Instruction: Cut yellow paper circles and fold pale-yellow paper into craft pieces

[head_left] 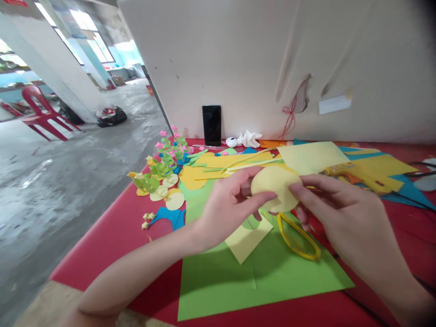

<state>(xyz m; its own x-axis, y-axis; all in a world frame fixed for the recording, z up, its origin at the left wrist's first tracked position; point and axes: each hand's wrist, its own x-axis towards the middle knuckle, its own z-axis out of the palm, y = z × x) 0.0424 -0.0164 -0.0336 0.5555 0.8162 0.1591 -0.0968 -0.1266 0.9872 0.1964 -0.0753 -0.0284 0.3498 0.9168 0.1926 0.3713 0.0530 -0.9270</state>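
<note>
Both my hands are up over the green sheet (238, 277), which I take as my landmark; it lies flat on the red table (112, 236).

My left hand (228, 204) is pinched shut on the left edge of a pale yellow paper disc (274, 188), thumb on its front, fingers curled behind. My right hand (340, 213) grips the disc's right edge, fingertips pressed together on it. The disc is held in the air above the far part of the green sheet, face tilted toward me.

Under the hands, on the green sheet: a pale yellow square (247, 238) lying cornerwise, and yellow-handled scissors (299, 238) just right of it, one loop showing plainly.

Beyond the green sheet, loose yellow and blue paper sheets (313, 156) overlap in a heap. A yellow glue gun (354, 175) rests on them, off past the sheet's far right corner.

Left of the green sheet: cut yellow circles (172, 195), a blue scrap (172, 218), and a row of small green paper plants with pink and yellow tips (160, 163) running toward the wall.

Far behind the sheet, a black phone (211, 125) leans upright against the white board (255, 59), with a white crumpled object (247, 138) just right of it.
</note>
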